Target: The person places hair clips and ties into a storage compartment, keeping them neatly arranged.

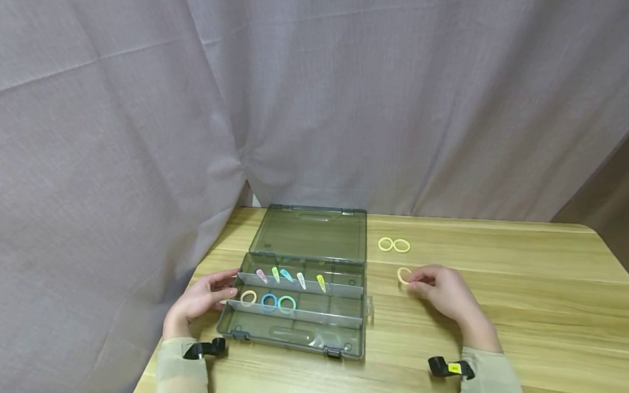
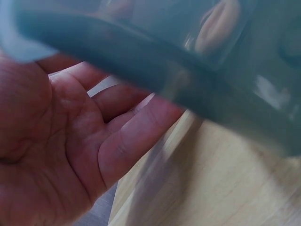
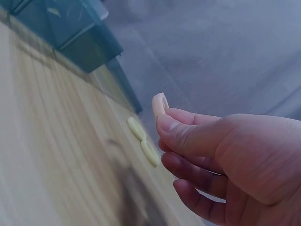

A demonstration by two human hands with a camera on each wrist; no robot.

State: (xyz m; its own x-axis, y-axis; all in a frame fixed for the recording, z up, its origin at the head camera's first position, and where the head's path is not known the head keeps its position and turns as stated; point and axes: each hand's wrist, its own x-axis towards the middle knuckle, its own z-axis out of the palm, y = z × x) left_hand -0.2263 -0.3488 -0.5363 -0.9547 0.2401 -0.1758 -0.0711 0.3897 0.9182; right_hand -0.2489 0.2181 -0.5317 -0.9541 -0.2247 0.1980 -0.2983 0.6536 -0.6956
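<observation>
On the table lies a grey see-through storage box point(image 1: 250, 326), its lid point(image 1: 312, 230) folded back. My left hand point(image 1: 200, 298) holds the box's left side, thumb at the rim and fingers along the outer wall. To the right of the box, my right hand point(image 1: 447, 291) pinches a pale orange hair tie point(image 3: 158, 104) between thumb and fingertips, above the table in the right wrist view. The middle compartment holds an orange hair tie point(image 1: 242, 300), a blue one point(image 1: 262, 302) and a green one point(image 1: 279, 306). Several hair clips point(image 1: 301, 280), differently coloured, line the back compartment.
Two yellow hair ties point(image 1: 379, 243) lie side by side on the wooden table point(image 1: 533, 285), beyond my right hand. A clear latch point(image 1: 370, 309) juts from the box's right side. Grey curtain point(image 1: 354, 102) hangs along the table's back and left edges.
</observation>
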